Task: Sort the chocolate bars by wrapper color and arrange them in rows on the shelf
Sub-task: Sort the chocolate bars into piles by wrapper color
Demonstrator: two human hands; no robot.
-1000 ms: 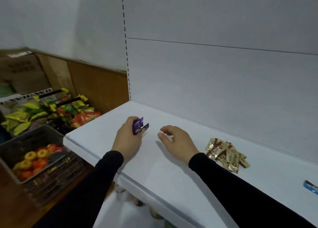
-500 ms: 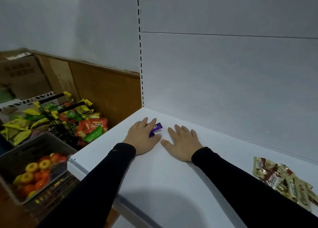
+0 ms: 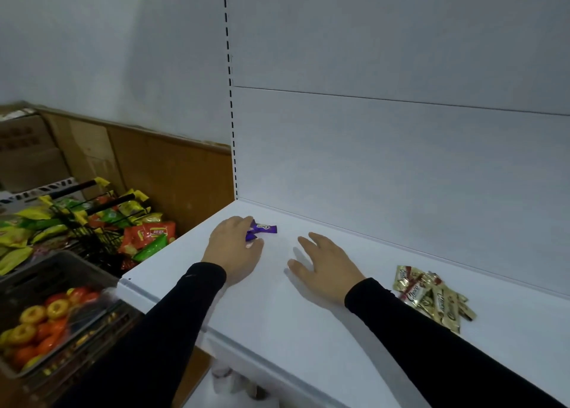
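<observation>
Half a second after both palms lay flat, the left hand (image 3: 233, 247) now pinches the purple bars (image 3: 262, 229) mid-frame on the shelf (image 3: 277, 315), the right hand (image 3: 327, 265) lifts away with fingers spread, so row-straightening continues.

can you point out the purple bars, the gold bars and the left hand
purple chocolate bars (image 3: 264, 228), head view, on the wrapper face of the bar lying clear of the fingers
gold chocolate bars (image 3: 431, 296), head view, on the middle of the pile
left hand (image 3: 233, 247), head view, on the back of the hand
</observation>
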